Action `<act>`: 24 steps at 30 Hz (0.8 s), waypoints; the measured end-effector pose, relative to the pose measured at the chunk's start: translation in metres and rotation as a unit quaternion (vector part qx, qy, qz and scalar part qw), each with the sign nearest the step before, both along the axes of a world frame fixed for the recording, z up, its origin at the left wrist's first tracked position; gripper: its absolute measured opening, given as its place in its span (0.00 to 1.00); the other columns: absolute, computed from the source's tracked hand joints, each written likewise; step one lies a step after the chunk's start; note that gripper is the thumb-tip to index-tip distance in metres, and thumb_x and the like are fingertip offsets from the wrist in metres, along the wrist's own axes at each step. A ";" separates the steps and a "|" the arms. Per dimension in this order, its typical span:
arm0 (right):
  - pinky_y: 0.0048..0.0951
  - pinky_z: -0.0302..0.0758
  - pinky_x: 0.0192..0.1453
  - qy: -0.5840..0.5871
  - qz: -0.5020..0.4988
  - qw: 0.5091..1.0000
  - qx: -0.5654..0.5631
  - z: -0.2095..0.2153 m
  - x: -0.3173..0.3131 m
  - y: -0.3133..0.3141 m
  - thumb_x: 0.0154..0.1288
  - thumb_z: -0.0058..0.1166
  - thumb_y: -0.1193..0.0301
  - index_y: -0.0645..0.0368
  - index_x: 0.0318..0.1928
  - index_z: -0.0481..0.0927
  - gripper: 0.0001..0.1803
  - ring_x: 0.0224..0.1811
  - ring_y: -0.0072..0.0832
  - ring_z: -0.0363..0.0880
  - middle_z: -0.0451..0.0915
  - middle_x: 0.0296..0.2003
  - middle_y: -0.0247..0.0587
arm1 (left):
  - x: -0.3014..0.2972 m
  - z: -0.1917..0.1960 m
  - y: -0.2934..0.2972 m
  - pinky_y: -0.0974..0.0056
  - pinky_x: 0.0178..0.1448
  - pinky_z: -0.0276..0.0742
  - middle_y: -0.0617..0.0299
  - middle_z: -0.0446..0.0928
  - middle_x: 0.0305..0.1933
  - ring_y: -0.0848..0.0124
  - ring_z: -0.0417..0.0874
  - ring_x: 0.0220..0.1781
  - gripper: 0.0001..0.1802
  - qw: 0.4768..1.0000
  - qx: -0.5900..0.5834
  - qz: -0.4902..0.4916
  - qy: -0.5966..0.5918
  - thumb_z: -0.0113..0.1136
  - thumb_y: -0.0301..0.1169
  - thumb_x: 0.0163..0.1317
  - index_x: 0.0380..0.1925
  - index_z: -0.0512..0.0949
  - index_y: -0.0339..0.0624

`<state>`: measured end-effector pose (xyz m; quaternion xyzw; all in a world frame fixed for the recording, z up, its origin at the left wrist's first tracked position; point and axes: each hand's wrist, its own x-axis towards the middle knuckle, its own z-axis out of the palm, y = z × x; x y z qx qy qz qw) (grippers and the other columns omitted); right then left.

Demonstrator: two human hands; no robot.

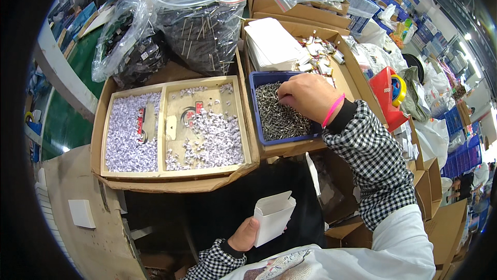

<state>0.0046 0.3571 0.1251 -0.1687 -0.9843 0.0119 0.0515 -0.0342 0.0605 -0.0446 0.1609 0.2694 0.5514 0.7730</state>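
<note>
A small white cardboard box (pixel 273 219), its top flap raised, is gripped by my left hand (pixel 245 234) low in front of my body. My right hand (pixel 309 93), with a pink band at the wrist, reaches into a blue plastic bin (pixel 254 108) of small metal pieces that look like screws (pixel 282 122). Its fingers are bent and pinched together at the surface of the heap. What lies between the fingertips is hidden.
A two-part wooden tray (pixel 162 124) of small white pieces sits left of the bin. Behind are stacked white cards (pixel 274 47), loose small parts (pixel 321 54) and a plastic bag of black items (pixel 202 26). A red tape dispenser (pixel 384 96) stands right; another white box (pixel 82 213) lies left.
</note>
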 end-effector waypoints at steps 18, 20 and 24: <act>0.39 0.76 0.40 -0.156 -0.195 0.968 0.008 0.028 0.097 0.037 0.54 0.54 0.66 0.45 0.31 0.85 0.07 0.34 0.40 0.80 0.82 0.29 0.40 | 0.000 0.011 0.004 0.55 0.54 0.76 0.44 0.71 0.53 0.58 0.78 0.51 0.60 1.000 0.006 0.010 0.001 0.54 0.72 0.43 0.64 0.54 0.35; 0.38 0.76 0.42 -0.180 -0.197 0.962 0.050 0.015 0.108 0.041 0.55 0.52 0.68 0.45 0.32 0.85 0.08 0.36 0.39 0.80 0.82 0.30 0.40 | 0.002 0.012 0.004 0.54 0.54 0.76 0.44 0.71 0.53 0.58 0.78 0.51 0.59 1.000 0.005 0.005 0.007 0.53 0.72 0.44 0.64 0.54 0.35; 0.37 0.76 0.44 -0.112 -0.220 0.959 0.139 -0.011 0.122 0.058 0.55 0.51 0.73 0.53 0.32 0.83 0.08 0.39 0.40 0.80 0.82 0.33 0.44 | 0.005 0.016 0.003 0.54 0.54 0.76 0.43 0.71 0.53 0.57 0.78 0.50 0.58 1.000 0.008 0.010 0.026 0.51 0.73 0.46 0.64 0.54 0.36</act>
